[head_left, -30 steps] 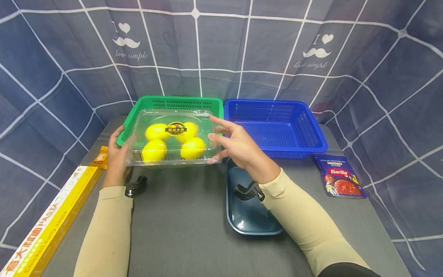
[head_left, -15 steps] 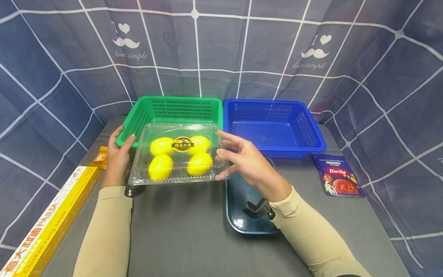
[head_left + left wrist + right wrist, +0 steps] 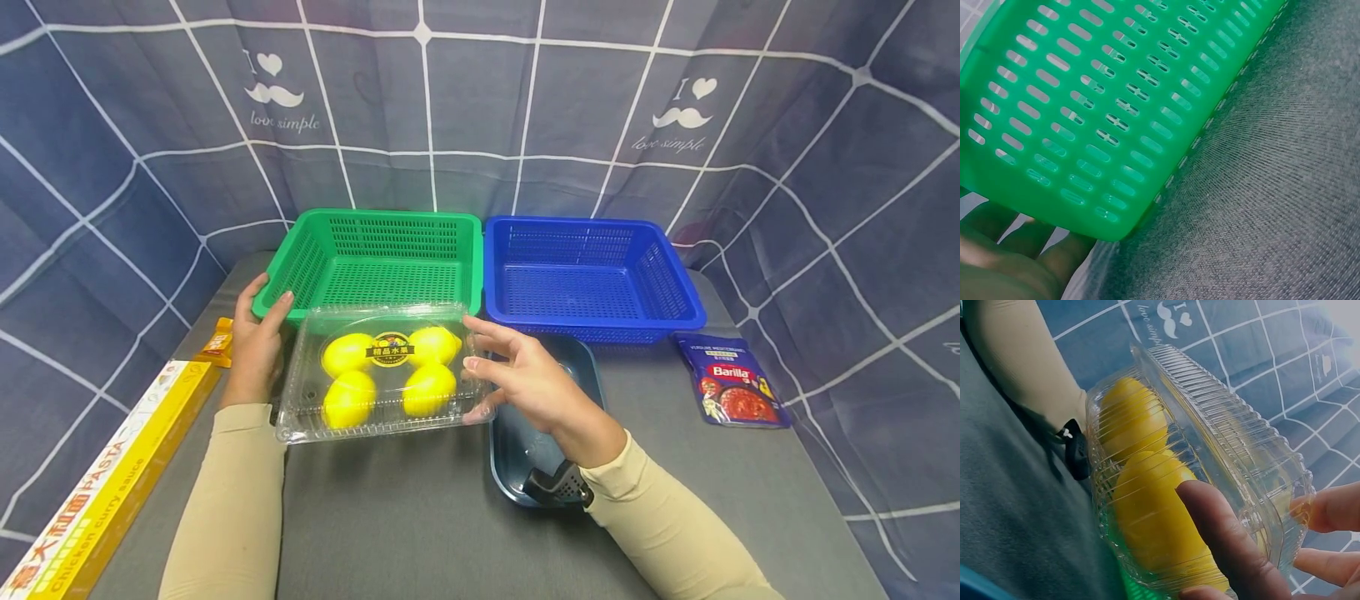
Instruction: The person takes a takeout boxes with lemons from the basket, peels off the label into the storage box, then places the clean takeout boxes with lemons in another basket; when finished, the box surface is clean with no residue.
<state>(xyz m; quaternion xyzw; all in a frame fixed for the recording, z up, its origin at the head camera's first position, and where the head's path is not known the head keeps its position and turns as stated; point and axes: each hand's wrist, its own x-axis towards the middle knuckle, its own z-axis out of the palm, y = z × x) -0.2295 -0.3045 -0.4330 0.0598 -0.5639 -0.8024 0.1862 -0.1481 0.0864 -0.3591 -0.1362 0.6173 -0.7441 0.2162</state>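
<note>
My right hand [image 3: 528, 375] grips the right end of a clear plastic fruit box [image 3: 300, 408] with several yellow lemons [image 3: 427, 390] inside and a dark label on its lid. The box is in front of the green basket [image 3: 393, 279] and overlaps its front wall in the head view. In the right wrist view the thumb [image 3: 1225, 531] lies along one side of the box, fingertips at its far edge. My left hand [image 3: 258, 342] holds the green basket's front left corner, fingers outside the side wall and thumb by the front rim; the left wrist view shows fingers behind the corner.
A blue basket [image 3: 573, 325] stands right of the green one. Below my right hand is a dark blue tray [image 3: 517, 475]. A Barilla sauce pouch [image 3: 733, 382] lies at the right, a long pasta box [image 3: 112, 475] and a small orange packet [image 3: 220, 342] at the left.
The fruit box has come out from over the green basket toward me, carried by my right hand, so the basket's floor now shows. The left hand stays at the basket corner, its thumb now visible.
</note>
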